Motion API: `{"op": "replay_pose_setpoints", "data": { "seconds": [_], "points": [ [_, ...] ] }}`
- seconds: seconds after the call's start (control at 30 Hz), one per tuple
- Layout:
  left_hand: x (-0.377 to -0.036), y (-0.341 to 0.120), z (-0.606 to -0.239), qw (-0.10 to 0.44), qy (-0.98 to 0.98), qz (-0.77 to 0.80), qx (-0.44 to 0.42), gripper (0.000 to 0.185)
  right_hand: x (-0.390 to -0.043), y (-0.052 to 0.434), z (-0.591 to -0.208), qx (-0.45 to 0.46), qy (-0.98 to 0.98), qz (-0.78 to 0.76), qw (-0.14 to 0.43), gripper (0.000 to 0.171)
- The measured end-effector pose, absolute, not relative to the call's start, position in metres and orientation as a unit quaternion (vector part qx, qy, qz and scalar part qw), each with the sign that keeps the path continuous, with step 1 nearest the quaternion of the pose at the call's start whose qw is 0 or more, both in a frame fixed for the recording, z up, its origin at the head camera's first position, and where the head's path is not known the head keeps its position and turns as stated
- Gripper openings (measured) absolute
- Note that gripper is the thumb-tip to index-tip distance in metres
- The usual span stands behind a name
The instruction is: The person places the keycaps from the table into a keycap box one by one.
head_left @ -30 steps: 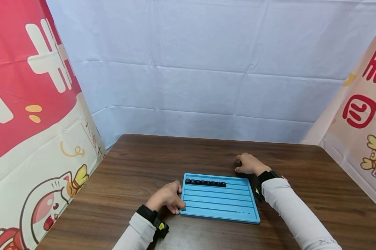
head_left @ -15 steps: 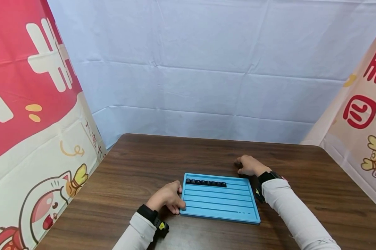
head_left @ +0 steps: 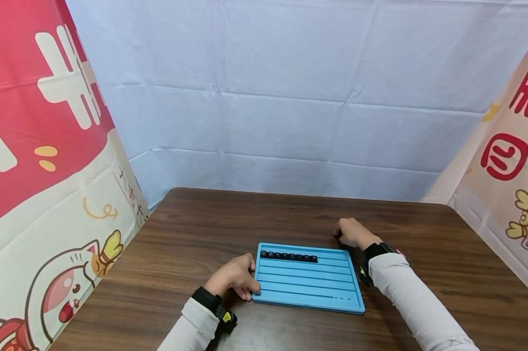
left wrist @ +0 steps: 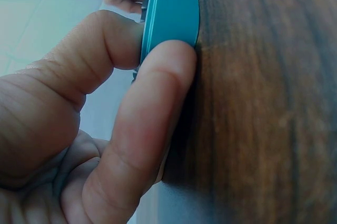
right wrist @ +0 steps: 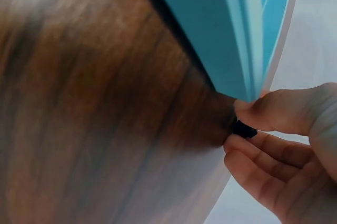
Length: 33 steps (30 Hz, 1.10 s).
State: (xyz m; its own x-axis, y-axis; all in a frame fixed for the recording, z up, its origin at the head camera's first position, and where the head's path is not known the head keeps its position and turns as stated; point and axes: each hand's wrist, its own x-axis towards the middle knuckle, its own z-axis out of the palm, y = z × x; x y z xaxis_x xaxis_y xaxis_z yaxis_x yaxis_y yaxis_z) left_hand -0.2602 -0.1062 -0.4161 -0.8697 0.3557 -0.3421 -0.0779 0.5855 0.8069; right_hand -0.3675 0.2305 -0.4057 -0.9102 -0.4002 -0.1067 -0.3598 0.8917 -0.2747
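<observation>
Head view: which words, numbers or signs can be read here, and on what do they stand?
"回": red sign on the right banner.
Large white strokes on the left banner: cut off, unreadable.
Small signs at its edge: too small.
Red strokes at top right: cut off.
Blue tray, black pieces: nothing legible.

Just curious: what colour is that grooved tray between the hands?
Bright blue; the grooved tray shows best in the head view.

One blue tray lies on the one worktop. Eight small black pieces sit in a single row in its far groove; the count is hard to make out at this size. A ninth black piece is pinched in one of the two hands.
</observation>
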Motion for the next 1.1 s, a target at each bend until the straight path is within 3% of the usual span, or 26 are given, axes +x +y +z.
{"op": "replay_pose_setpoints", "data": {
  "seconds": [0.7,1.1],
  "points": [
    [-0.2592,-0.1073,-0.4159,0.244,0.855,0.45,0.077,0.038,-0.3629,0.2259,-0.4069,-0.221,0.968,-0.108,0.056,0.03],
    [-0.259,-0.108,-0.4162,0.244,0.855,0.451,0.078,0.038,-0.3653,0.2324,-0.4073,-0.216,0.963,-0.141,0.073,0.03]
  ]
}}
